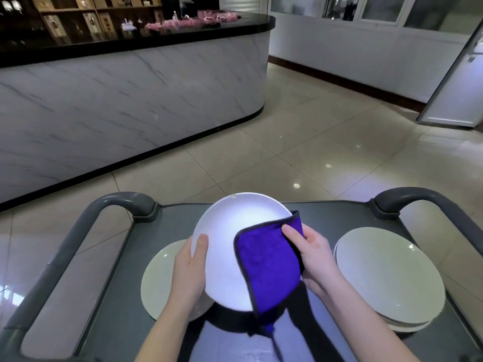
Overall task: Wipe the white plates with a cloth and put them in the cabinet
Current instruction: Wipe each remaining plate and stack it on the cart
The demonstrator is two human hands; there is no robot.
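Probably a restaurant: marble bar counter (130, 100), display shelves (91, 19), service cart (339, 218).

The left hand (190, 270) grips with thumb on top (fingers hidden beneath), and the right hand (316, 259) pinches, thumb pressed forward.

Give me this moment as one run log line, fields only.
step: wiping | left hand: holds plate | right hand: grips cloth over plate edge | cart: left plates, right plates

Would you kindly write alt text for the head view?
A person's left hand holds a white plate above a grey cart while the right hand wraps a purple cloth over its edge. Further plates lie at left, a plate stack at right.
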